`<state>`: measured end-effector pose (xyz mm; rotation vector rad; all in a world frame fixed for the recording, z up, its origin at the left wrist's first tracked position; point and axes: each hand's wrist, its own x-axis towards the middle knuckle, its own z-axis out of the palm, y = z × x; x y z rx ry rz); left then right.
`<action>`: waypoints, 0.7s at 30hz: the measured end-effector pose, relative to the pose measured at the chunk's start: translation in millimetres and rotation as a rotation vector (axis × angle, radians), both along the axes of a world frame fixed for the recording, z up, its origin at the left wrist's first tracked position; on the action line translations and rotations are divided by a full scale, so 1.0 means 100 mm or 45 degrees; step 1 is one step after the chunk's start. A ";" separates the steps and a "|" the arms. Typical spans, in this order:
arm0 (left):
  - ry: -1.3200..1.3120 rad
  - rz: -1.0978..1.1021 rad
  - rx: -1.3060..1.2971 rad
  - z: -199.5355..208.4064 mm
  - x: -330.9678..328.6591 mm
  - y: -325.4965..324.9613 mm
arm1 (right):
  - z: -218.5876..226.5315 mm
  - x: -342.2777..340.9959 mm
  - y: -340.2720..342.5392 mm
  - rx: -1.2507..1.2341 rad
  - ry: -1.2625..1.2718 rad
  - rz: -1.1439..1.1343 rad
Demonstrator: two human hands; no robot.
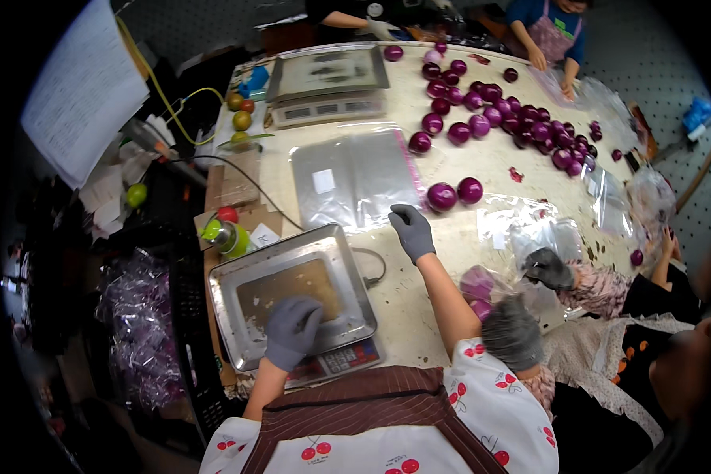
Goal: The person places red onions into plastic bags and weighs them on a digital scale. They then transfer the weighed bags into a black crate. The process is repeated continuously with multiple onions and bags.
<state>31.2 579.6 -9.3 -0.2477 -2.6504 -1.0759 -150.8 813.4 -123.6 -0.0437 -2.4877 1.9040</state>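
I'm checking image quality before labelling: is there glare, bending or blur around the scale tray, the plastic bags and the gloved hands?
Head view: glare whitens the clear plastic bags and streaks the steel scale tray; the table edge bows and corners go black from the fisheye; the left hand and right hand look fairly sharp, while the far red onions are softer.

This is a packing room for vegetables, like the back of a food shop. A long table is covered with lots of red onions. Clear plastic bags lie flat on it. Two scales with metal trays stand there for weighing. Other people in aprons work at the far end.
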 end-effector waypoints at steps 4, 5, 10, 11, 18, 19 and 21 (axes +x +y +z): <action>0.027 -0.083 -0.030 0.06 -0.14 0.12 | -0.26 -0.36 0.11 0.776 -0.038 -0.142; 0.046 -0.116 -0.036 0.09 -0.19 0.15 | -0.33 -0.48 0.08 0.866 -0.046 -0.120; 0.044 -0.187 -0.044 0.16 -0.27 0.16 | -0.76 -0.63 -0.22 1.294 0.155 -0.062; 0.038 -0.175 -0.050 0.14 -0.27 0.15 | -0.83 -0.65 -0.26 1.278 0.186 0.023; 0.028 -0.130 -0.023 0.12 -0.17 0.09 | -0.36 -0.49 -0.44 0.648 0.223 -0.246; 0.053 -0.126 -0.022 0.11 -0.17 0.07 | -0.26 -0.40 -0.46 0.378 0.295 -0.339; -0.015 -0.065 0.055 0.02 -0.16 0.03 | 0.08 -0.20 -0.52 0.028 0.453 -0.397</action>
